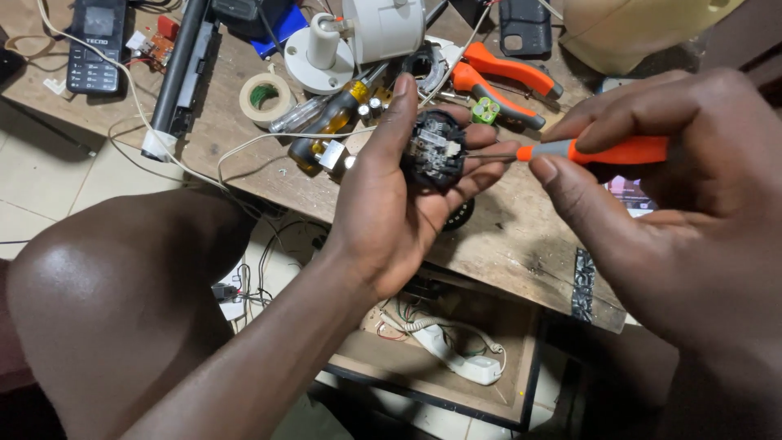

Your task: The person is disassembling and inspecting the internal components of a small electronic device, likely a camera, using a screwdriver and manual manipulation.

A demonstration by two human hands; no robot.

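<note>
Seen from above, a person's bare knee (106, 301) fills the lower left, and at about ten o'clock a dark keypad phone (96, 41) lies on a scuffed wooden workbench (521, 236) beside a long black bar (181, 73) and a roll of pale tape (265, 96). A white wire (163, 147) snakes across the bench edge. Near centre, the left hand (399, 204) rises from the bottom, fingers curled up around a small round black electronic module (434, 151), cupping it just above the bench; yellow-handled screwdrivers (334, 118) lie just beside it at eleven o'clock, and orange-handled pliers (505, 77) at one o'clock. From three o'clock the right hand (676, 195) pinches a slim orange-handled screwdriver (599, 151) between thumb and fingers, its thin metal tip touching the module's right side. The tip could slip off the small part and jab the left fingertips, which sit right at the point of contact; too much push might also scratch the circuit or twist the module out of the loose cupped grip onto the cluttered bench. The module's rear and most of its face are hidden by fingers, so what exactly the tip meets cannot be made out. A white cylindrical object (383, 28) at twelve o'clock is cut off by the frame, and a lower shelf with a white power strip (460, 358) is partly hidden at six o'clock.
</note>
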